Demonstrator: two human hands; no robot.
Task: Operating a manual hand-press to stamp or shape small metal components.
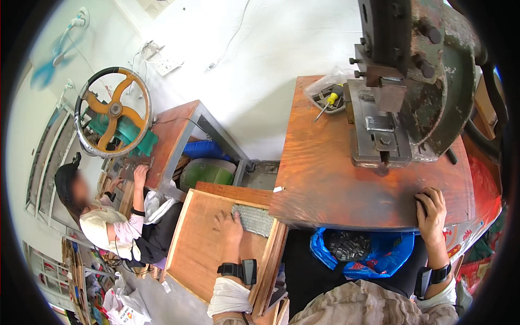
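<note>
My left hand point(229, 230) is open, fingers spread over the wooden tray point(189, 246). Its thumb side lies against a block of small metal pieces point(253, 220) set in tight rows in the tray's far right corner. On the right, my right hand point(431, 214) rests on the front edge of the worktable point(325, 184), loosely curved with nothing seen in it. Beyond it stands a heavy press point(390, 97), its ram above a metal die point(379, 123). A blue plastic bag point(390, 265) with many loose metal pieces point(349, 246) hangs open below the table edge.
A clear tub point(317, 92) of metal bits holds a yellow-black screwdriver point(331, 100). At left, a person point(114, 227) sits by another table with a spoked handwheel point(115, 110). A green container point(208, 173) stands under it. Bags and boards lie on the floor.
</note>
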